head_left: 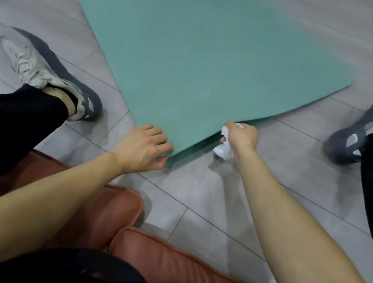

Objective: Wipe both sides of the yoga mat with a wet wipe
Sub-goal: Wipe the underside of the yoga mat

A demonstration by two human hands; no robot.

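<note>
Mat (203,52) spread from centre to twelve o'clock, my left hand (145,150) gripping its near corner, right hand (241,136) clutching the wet wipe (222,150) while lifting that edge — I reckon the flip's starting, underside unwiped.

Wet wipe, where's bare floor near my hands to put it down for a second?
Bare tile lies between the right hand and right shoe, and between the mat corner and the cushion. It's crowded where both hands grip the mat's near edge.
</note>
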